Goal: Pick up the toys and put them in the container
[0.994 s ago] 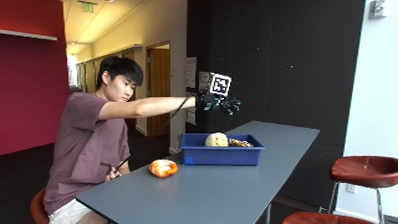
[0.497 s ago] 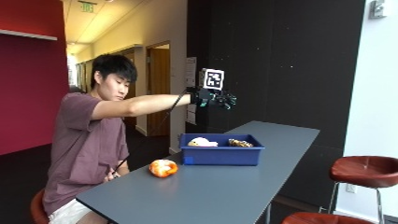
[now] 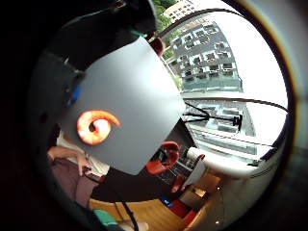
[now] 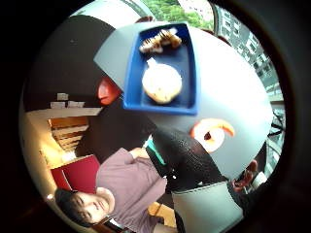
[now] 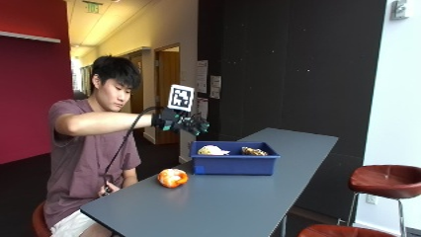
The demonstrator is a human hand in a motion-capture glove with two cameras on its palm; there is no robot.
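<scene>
Outside view: gloved right hand point(image 5: 186, 123) raised in the air above the near end of the blue container point(image 5: 234, 158), fingers loosely spread and holding nothing. Orange toy point(image 5: 172, 177) lying on the grey tabletop point(image 5: 263, 197) just beside the container, below the hand and a little nearer the person, well apart from it. In the container, a pale round toy point(image 5: 212, 150) and a brown striped toy point(image 5: 253, 151).

Little-finger-side palm view: orange toy point(image 3: 96, 126) alone on bare tabletop point(image 3: 139, 96), curled like a shrimp with a tail sticking out.

Thumb-side palm view: container point(image 4: 163, 68) with both toys inside, pale toy point(image 4: 162, 85) in the middle, striped toy point(image 4: 159, 41) at the far end; orange toy point(image 4: 211, 133) outside, near the container's wall.

Probably light, soft or hollow, not fragile. Best taken across the round body, not by the thin tail.
</scene>
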